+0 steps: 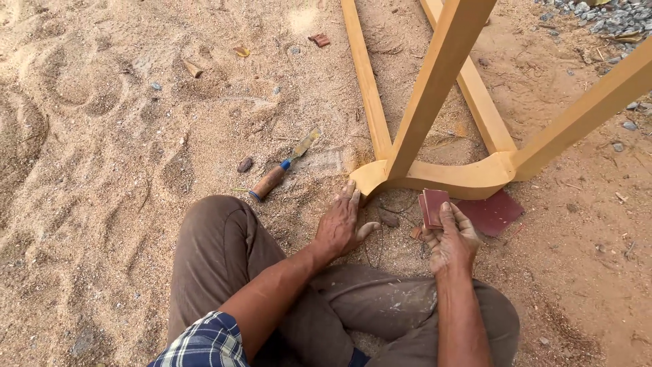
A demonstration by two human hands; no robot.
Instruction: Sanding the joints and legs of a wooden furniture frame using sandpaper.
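sandpaper (435, 206) dark red | wooden frame (435, 81) yellow-tan | sleeve (207, 343) blue-white plaid

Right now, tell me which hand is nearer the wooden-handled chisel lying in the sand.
Left. The left hand rests on the sand just right of the chisel; the right hand, holding folded sandpaper, is farther right.

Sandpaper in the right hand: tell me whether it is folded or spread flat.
Folded. The sandpaper in the right hand shows stacked layered edges; another sheet lies flat on the sand.
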